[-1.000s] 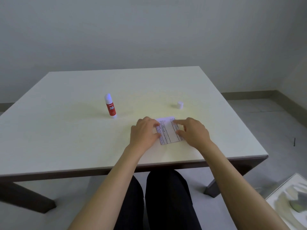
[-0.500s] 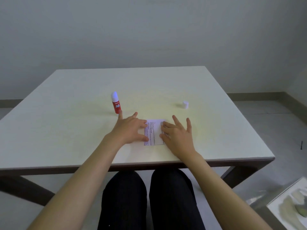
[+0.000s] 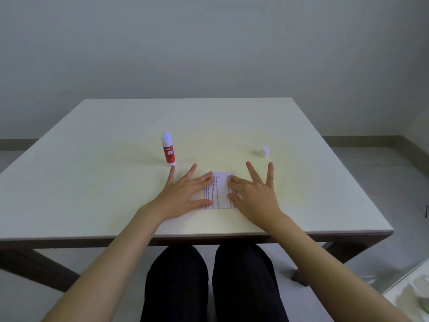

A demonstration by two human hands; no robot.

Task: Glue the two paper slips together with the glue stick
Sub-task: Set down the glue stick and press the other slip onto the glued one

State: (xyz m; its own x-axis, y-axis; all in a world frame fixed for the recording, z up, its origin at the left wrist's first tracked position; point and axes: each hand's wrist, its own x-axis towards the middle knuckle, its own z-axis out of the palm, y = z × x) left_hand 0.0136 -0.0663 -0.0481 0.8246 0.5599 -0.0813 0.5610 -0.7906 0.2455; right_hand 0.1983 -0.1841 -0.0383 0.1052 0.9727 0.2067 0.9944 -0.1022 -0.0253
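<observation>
- Pressing flat on the table [image 3: 92, 182], both hands bear down on the paper slips [image 3: 220, 191], which lie near the table's front edge, straight ahead of the person.
- Left hand [image 3: 185, 194]: palm down, fingers [image 3: 192, 169] spread wide; the thumb and the forefinger rest on the left part of the slips, the other fingers on bare table.
- Right hand [image 3: 253, 196]: palm down, fingers spread; the thumb and the forefinger lie on the right part of the slips, the remaining fingers fan out over the table.
- Neither hand grips anything.
- Paper slips: printed text shows in the strip between the two hands; the outer edges are covered. Whether one slip lies exactly over the other cannot be told.
- Glue stick [image 3: 168, 148]: stands upright on the table, red label, uncapped, just beyond the left hand's outermost fingertip and apart from the slips.
- Cap [image 3: 264, 152]: small, white, standing on the table beyond the right hand, well apart from the glue stick.
- Person's dark-trousered legs [image 3: 209, 287] show below the table edge.
</observation>
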